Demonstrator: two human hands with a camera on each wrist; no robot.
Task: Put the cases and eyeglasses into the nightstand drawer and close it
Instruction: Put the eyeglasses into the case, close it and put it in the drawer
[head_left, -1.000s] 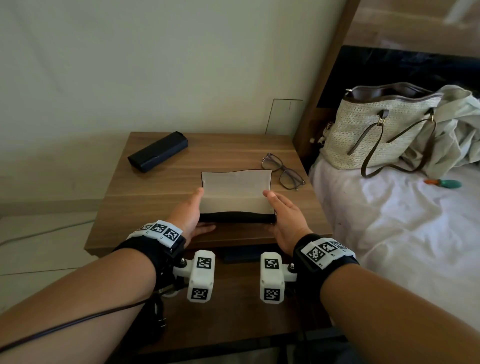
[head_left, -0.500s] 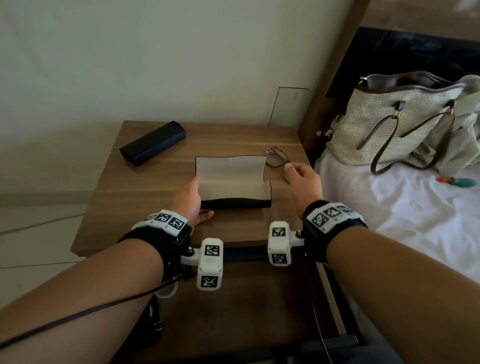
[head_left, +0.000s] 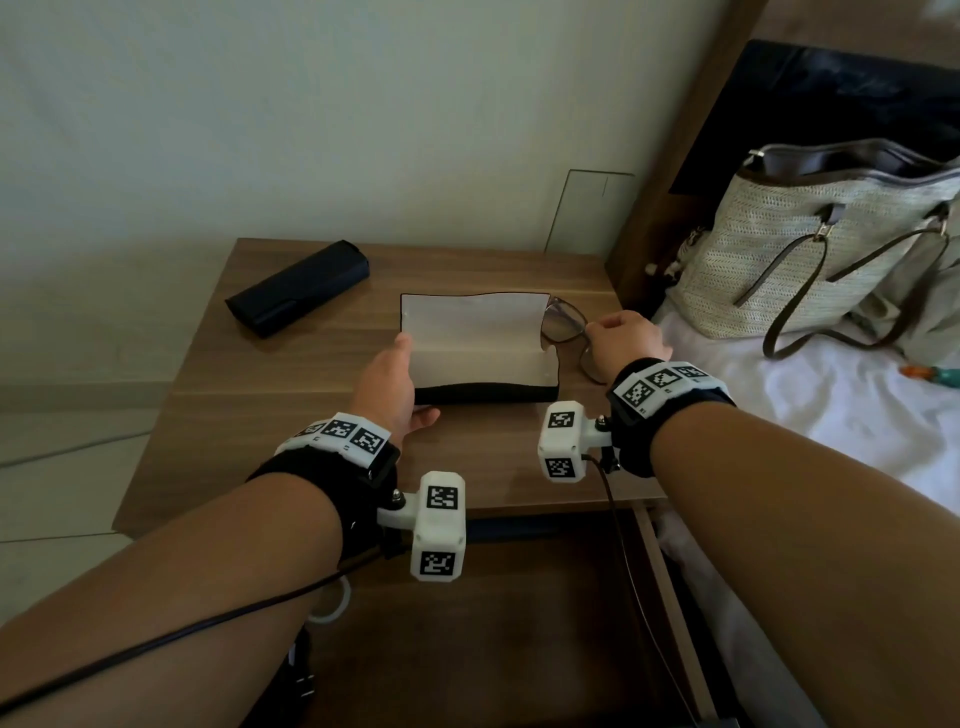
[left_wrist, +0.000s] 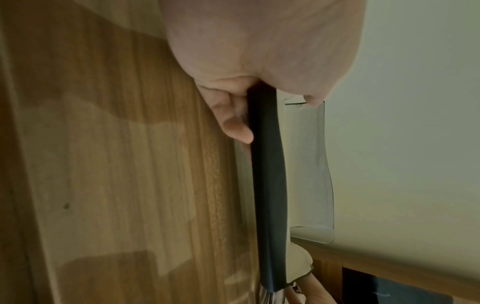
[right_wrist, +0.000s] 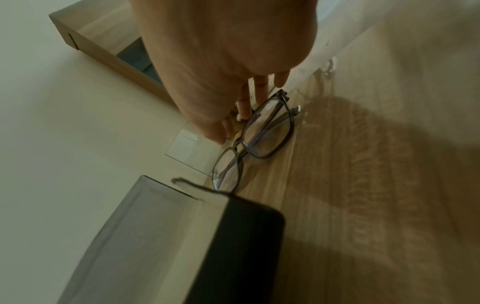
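An open eyeglass case (head_left: 478, 348), black outside with a pale lining, lies in the middle of the nightstand top (head_left: 260, 415). My left hand (head_left: 413, 379) grips its left end, thumb on the lid edge and fingers curled against the black base (left_wrist: 267, 185). Dark-framed eyeglasses (head_left: 563, 325) sit just right of the case, one lens tilted up. My right hand (head_left: 597, 332) pinches their frame (right_wrist: 259, 131) with thumb and fingers (right_wrist: 244, 107). A closed black case (head_left: 298, 286) lies at the back left. The drawer (head_left: 519, 623) stands open below the top.
A woven handbag (head_left: 810, 260) and crumpled cloth lie on the white bed (head_left: 831, 441) close on the right. The wooden headboard (head_left: 675, 182) rises behind the nightstand's right corner. A dark object (head_left: 519, 527) shows at the drawer's back.
My right hand left the open case's right end, moved back-right to the eyeglasses and took hold of them; one lens has tipped up. My left hand stays on the case.
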